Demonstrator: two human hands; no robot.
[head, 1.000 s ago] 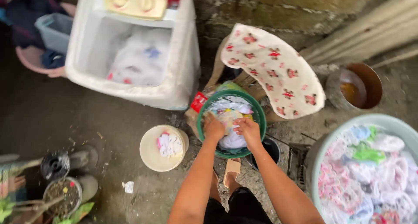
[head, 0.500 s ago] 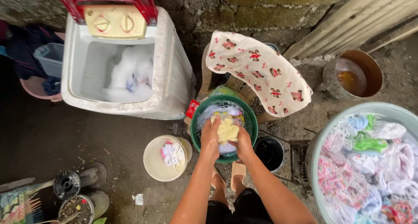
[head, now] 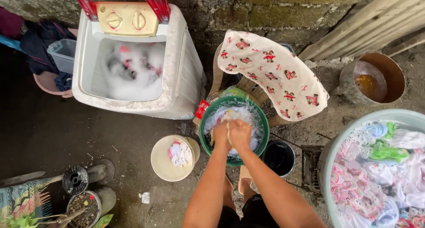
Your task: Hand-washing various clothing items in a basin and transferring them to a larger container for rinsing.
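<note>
My left hand (head: 220, 135) and my right hand (head: 240, 133) are pressed together over a green basin (head: 262, 121) of soapy water and laundry. Both are shut on a pale yellow cloth (head: 229, 116), most of it hidden between the fists. White and light-coloured clothes lie in the suds under the hands. My feet in sandals show just below the basin.
A white washing machine (head: 186, 73) churns foamy clothes at upper left. A cream bucket (head: 161, 159) with a cloth stands left of the basin, a small black bucket (head: 278, 157) to its right. A large pale tub (head: 336, 146) of wet clothes fills the right. A printed cloth (head: 274, 75) drapes behind.
My hands have closed together on the yellow cloth, bunching it between the fists. The view has shifted slightly, and the clothes in the washing machine have turned.
</note>
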